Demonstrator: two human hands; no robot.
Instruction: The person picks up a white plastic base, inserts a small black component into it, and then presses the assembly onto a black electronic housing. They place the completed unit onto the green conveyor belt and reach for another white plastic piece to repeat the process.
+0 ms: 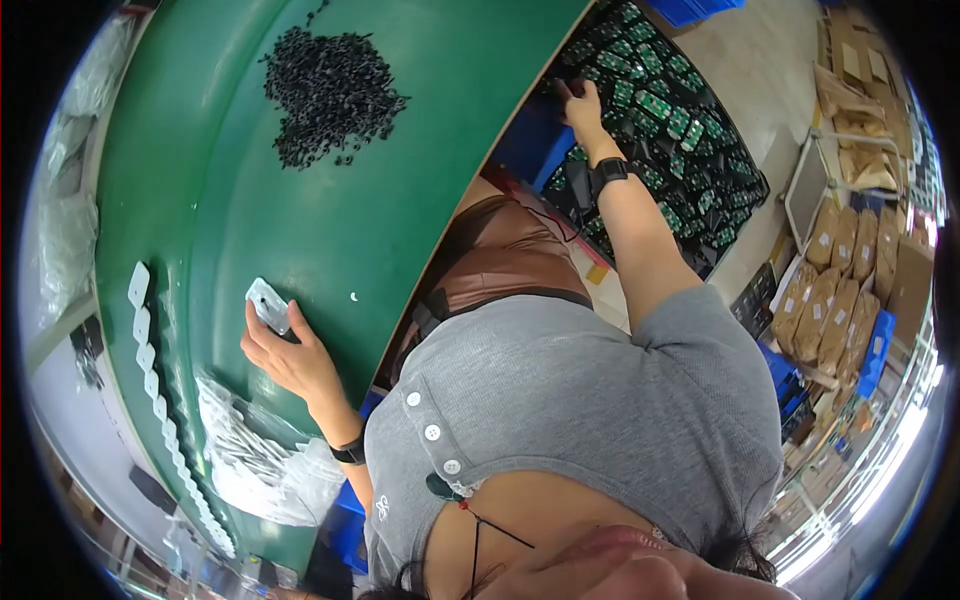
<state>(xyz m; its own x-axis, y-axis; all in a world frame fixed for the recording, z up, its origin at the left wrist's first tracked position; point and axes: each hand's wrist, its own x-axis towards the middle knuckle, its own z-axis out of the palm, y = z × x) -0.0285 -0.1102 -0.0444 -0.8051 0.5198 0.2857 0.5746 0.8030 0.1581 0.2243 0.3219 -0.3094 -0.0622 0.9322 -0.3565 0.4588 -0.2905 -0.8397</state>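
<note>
Far left on green counter (440, 100), I see long row of white pieces (146, 356); my read, done ones. Clear bag (280, 500) of pale parts beside row. Hands well apart: left hand (285, 355) clamped on pale piece (266, 303) over counter. Piece flat, rounded corners, dark spot. Black parts heap (330, 95) ample. Right hand (582, 105) at green boards (655, 105), grip unclear; many left.

Brown packages (818, 305) — in rows, pale floor (755, 95), crumpled clear plastic (68, 240)
</note>
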